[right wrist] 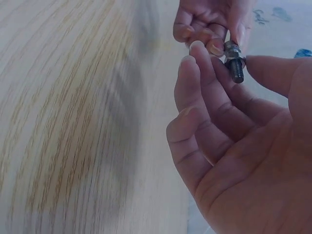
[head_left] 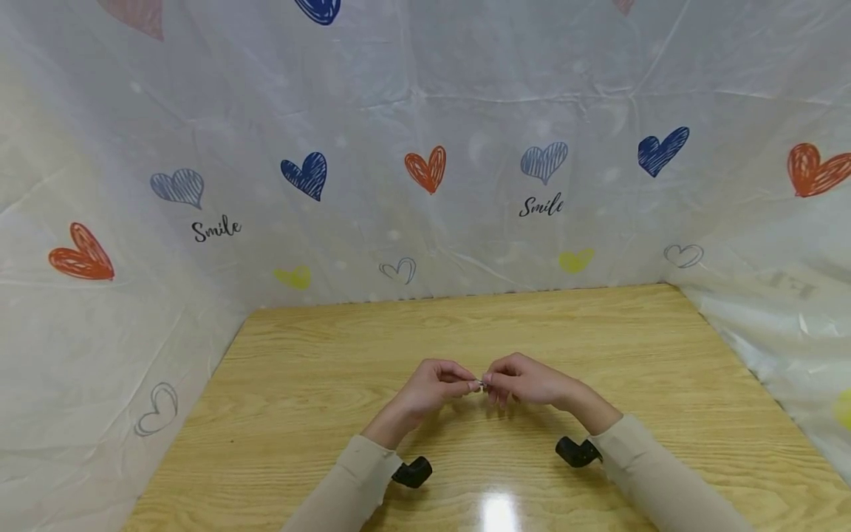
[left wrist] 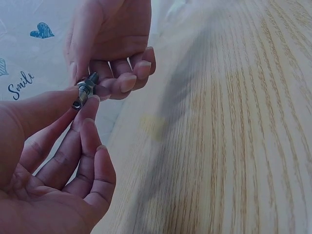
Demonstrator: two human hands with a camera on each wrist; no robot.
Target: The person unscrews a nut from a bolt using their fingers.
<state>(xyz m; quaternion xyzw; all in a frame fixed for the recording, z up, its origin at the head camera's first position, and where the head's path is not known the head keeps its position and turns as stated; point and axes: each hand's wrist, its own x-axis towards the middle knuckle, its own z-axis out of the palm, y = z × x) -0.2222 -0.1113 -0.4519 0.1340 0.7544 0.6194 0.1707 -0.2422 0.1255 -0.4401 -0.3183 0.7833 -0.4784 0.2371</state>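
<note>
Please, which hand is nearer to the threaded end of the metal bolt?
The right. The right hand pinches the metal bolt by its wider middle, just beside the threaded end; the left hand pinches the opposite end.

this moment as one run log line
left hand: pinches threaded bolt | right hand: pinches same bolt | bolt: metal, thread visible | wood-grain table: underneath

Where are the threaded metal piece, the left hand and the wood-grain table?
Threaded metal piece (right wrist: 236, 67): right wrist view, dark threaded end.
Left hand (head_left: 429, 388): head view, back of the hand.
Wood-grain table (head_left: 299, 399): head view, bare part of its top.
</note>
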